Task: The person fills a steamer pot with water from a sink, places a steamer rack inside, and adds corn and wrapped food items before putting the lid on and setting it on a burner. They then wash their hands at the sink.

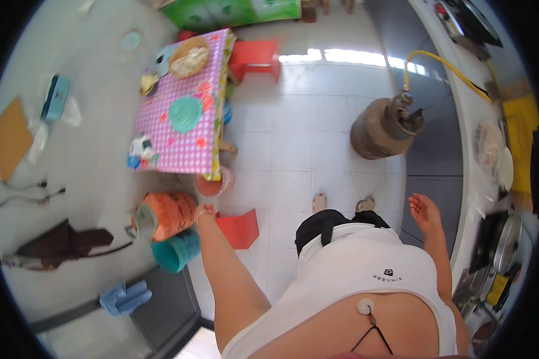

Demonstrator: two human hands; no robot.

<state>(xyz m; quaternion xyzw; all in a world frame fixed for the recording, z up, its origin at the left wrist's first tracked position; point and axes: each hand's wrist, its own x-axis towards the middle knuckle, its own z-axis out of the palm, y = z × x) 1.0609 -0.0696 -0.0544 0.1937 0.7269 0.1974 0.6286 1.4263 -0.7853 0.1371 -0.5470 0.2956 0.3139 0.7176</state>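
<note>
Orange sack (172, 216), left hand (205, 211) at its right edge — clasping or merely touching, cannot tell, right hand (424, 210) well off to its right — free, loosely curled, teal bucket (172, 254) just beside its near side, red stool (239, 229) to its right.

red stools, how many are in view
2: one red stool beside the far right edge of the checkered table, a second red stool just right of the left hand. More might be hidden under the table.
</note>
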